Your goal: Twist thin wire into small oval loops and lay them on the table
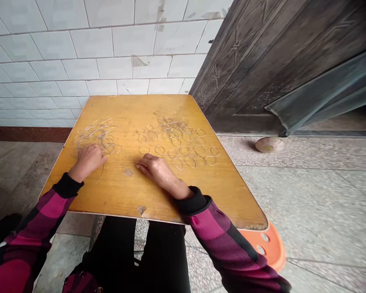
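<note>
- Yellow-brown wood tops the bench point(158, 199) in front of you, its far edge by the white tiled wall point(112, 40).
- Your left hand point(91, 158) is at the near side of the loose wires point(94, 132), fingers curled downward; whether they grip any, you cannot tell from this view.
- One wire strand point(101, 173) sticks out below that hand, pointing toward your edge.
- Your right hand point(155, 167) has its fingers curled in and bunched together near the middle; what they may pinch is hidden.
- Wire rings point(175, 127) lie beyond and to the right of your right hand, some spread about, others heaped together farther off.
- Two worn patches point(128, 172) mark the surface, one between your hands, one at the near edge.
- Past the bench on your right stands a dark door point(247, 73), with a pale rounded object point(270, 144) on the floor point(308, 199).
</note>
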The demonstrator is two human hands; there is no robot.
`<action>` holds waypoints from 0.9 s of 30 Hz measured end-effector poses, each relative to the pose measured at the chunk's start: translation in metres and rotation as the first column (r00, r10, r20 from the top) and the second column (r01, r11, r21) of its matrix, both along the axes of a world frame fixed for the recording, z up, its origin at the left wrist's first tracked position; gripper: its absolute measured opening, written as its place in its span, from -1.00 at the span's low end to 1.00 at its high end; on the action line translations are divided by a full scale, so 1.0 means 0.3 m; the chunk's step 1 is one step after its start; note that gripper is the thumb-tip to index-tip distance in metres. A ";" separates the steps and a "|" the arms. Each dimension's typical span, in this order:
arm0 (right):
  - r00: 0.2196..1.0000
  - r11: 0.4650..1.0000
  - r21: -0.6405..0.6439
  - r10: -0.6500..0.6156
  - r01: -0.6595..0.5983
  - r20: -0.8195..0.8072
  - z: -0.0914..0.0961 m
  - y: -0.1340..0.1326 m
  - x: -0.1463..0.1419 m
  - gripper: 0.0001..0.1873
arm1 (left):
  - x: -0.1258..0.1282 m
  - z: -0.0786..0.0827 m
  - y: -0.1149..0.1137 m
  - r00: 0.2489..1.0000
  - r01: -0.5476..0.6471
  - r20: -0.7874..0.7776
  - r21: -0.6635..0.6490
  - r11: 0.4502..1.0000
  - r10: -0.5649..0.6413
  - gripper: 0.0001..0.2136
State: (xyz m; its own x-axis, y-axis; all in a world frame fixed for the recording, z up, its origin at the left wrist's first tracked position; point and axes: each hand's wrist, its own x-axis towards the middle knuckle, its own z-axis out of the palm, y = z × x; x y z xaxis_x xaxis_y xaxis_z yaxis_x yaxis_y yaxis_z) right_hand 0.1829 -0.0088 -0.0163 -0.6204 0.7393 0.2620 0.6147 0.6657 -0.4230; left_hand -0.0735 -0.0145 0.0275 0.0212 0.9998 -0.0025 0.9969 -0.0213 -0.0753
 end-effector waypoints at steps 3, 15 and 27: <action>1.000 1.000 0.001 0.006 -0.006 0.000 0.000 0.001 0.000 -0.79 | 0.013 -0.007 0.020 0.998 -0.054 -0.016 -0.056 0.997 0.053 -0.80; 1.000 1.000 -0.008 0.013 -0.013 -0.019 0.005 -0.003 -0.002 -0.79 | -0.051 0.006 -0.058 0.915 0.323 0.252 0.012 0.946 -0.316 -0.83; 1.000 1.000 -0.009 0.003 -0.003 0.014 0.007 -0.002 -0.006 -0.81 | 0.002 -0.040 0.023 0.955 0.273 0.083 0.136 0.952 -0.286 -0.79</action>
State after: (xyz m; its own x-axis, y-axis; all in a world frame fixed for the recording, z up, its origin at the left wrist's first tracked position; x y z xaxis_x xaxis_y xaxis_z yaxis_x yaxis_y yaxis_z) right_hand 0.1811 -0.0094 -0.0141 -0.6262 0.7397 0.2466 0.6185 0.6638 -0.4205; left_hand -0.0728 -0.0077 0.0156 0.2939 0.9462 0.1355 0.9548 -0.2973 0.0051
